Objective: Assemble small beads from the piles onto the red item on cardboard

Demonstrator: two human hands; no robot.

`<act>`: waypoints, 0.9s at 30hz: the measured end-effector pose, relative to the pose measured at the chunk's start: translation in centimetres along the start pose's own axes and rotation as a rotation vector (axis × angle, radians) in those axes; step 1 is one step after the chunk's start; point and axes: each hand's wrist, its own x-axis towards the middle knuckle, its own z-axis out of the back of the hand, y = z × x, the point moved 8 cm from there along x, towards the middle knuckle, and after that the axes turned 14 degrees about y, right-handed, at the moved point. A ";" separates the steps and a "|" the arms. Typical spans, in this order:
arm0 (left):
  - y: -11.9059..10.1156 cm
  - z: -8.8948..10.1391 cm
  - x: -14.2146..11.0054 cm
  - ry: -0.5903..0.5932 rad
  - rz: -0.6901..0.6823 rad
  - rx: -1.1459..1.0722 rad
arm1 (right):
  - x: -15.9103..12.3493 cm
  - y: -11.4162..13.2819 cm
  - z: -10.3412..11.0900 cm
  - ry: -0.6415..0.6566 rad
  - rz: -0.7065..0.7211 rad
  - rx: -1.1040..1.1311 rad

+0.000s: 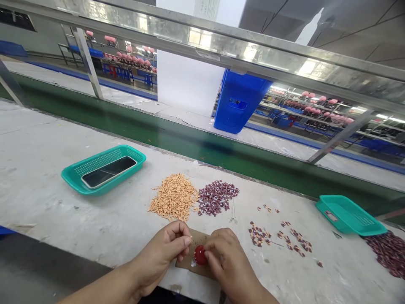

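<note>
From our head camera we look down at a scuffed white workbench (47, 147). Our left hand (160, 257) has its thumb and fingertips (185, 240) pressed together, pinching what looks like a small orange piece (191, 237), though it is almost too small to make out. Our right hand (226, 264) curves over a round red piece (200, 255), its fingers (211, 253) pressing against the red edge. That piece lies on a brown cardboard sheet (187, 264) beneath both hands. Ahead of us, a heap of orange pieces (173, 197) touches a heap of maroon pieces (217, 197). Loose pieces (294, 240) lie scattered to our right, near a teal basket (349, 215) and a larger maroon heap (387, 253). Another teal basket (76, 177) holds a dark tray (109, 172).
</note>
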 end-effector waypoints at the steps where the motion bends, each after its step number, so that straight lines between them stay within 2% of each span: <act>1: 0.2 -0.2 0.0 0.004 0.004 -0.009 | 0.0 0.0 0.3 -0.042 0.006 0.076; 5: 0.6 -1.1 0.0 0.029 0.019 -0.042 | -0.1 -0.3 0.7 -0.203 0.016 0.360; 9: 0.4 -1.7 0.1 0.032 0.011 -0.062 | 0.2 -0.1 0.3 -0.271 0.029 0.453; 21: 0.4 -1.9 -0.1 0.032 -0.004 -0.103 | 0.4 -0.1 -0.1 -0.303 0.051 0.484; 27: 0.3 -1.8 -0.1 0.028 -0.042 -0.115 | 0.2 -0.7 -1.2 -0.303 0.048 0.548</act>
